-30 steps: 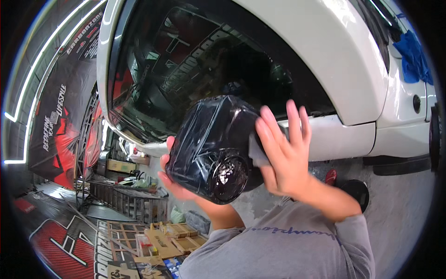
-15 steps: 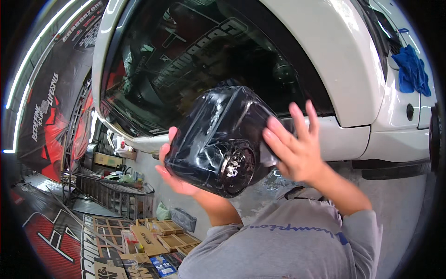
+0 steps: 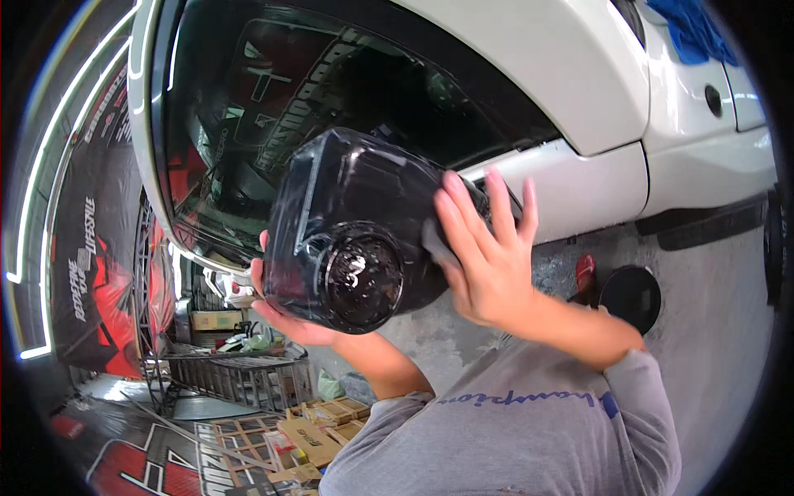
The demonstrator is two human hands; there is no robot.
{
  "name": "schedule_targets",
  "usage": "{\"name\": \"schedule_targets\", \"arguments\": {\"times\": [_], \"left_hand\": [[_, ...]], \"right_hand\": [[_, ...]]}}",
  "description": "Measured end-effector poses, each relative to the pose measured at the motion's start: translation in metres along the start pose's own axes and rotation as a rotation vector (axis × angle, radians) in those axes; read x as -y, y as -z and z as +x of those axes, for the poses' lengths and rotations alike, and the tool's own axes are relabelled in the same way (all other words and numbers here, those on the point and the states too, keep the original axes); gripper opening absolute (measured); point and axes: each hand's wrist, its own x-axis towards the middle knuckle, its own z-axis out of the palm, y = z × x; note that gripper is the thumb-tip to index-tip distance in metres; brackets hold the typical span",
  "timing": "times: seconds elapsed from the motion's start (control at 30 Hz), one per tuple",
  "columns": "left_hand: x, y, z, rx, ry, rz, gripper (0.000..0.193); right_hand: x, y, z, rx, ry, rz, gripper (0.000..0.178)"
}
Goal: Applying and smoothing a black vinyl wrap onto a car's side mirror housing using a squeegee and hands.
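A glossy black box-shaped part with a round, rimmed opening on one face is held up in front of me, its surface wet-looking and streaked. My left hand grips it from the left and below, the fingers curled round its edge and partly hidden behind it. On its right side my right hand presses a thin grey sheet against the wall. The index and middle fingers lie along the part, while the other two are raised and spread. Whatever lies under the right fingertips is hidden.
A white vehicle with a dark rear window stands right in front of me. A round black stool top is at the right, beside a red shoe. Cardboard boxes and a metal ladder lie at the lower left.
The black part has shifted left and turned, so its round opening faces me more fully. My right hand has moved left with it, and the view has swung, bringing the stool into sight.
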Motion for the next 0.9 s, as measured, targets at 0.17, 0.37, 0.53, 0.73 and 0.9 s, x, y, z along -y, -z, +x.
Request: {"name": "schedule_targets", "arguments": {"times": [0.17, 0.37, 0.53, 0.73, 0.9], "left_hand": [[0.003, 0.003, 0.004, -0.08, -0.03, 0.234, 0.058], [-0.001, 0.01, 0.007, -0.089, 0.013, 0.112, 0.062], [0.007, 0.011, 0.007, -0.046, 0.043, 0.068, 0.06], [0.006, 0.006, 0.007, -0.065, 0.03, 0.107, 0.06], [0.015, -0.008, 0.006, -0.028, -0.006, 0.196, 0.063]], "right_hand": [[0.008, -0.015, -0.039, 0.018, -0.075, 0.082, 0.08], [-0.001, 0.0, -0.101, -0.019, -0.229, 0.552, 0.074], [0.009, -0.006, -0.056, -0.165, -0.193, 0.186, 0.072], [0.029, -0.04, -0.063, -0.135, -0.248, 0.163, 0.071], [0.031, -0.045, -0.054, -0.178, -0.376, 0.244, 0.073]]}}
